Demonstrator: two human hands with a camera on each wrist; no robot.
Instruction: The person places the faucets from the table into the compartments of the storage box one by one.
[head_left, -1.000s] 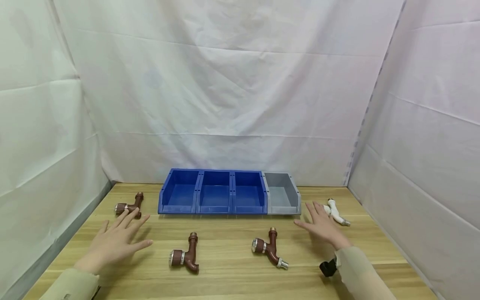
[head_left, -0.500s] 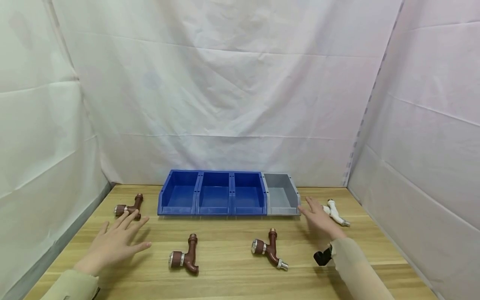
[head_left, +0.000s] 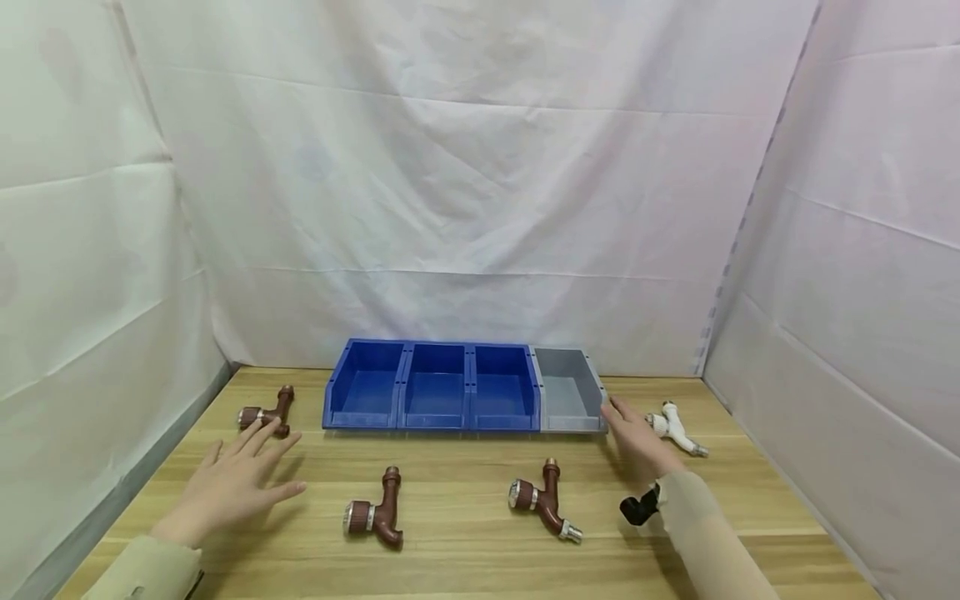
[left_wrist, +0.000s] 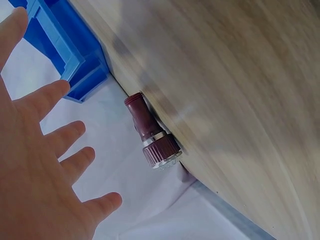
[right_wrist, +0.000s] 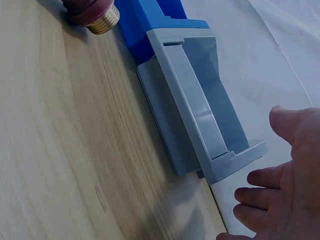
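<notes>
My left hand is spread with straight fingers on the left side, holding nothing. Just past its fingertips lies a brown tap, also visible in the left wrist view as a brown tap with a ribbed knob. On the right, my right hand holds nothing, its fingers extended close by the right wall of the grey bin. The right wrist view shows the right hand beside the grey bin's front corner. Beyond that hand lies a white tap, partly behind it.
Three blue bins stand in a row with the grey one at the back of the wooden table. Two brown taps lie nearer the front: a left tap and a right tap with a metal end. White cloth hangs around.
My right hand has shifted left and turned, coming up to the grey bin's side and uncovering more of the white tap. My left hand stays spread in nearly the same place.
</notes>
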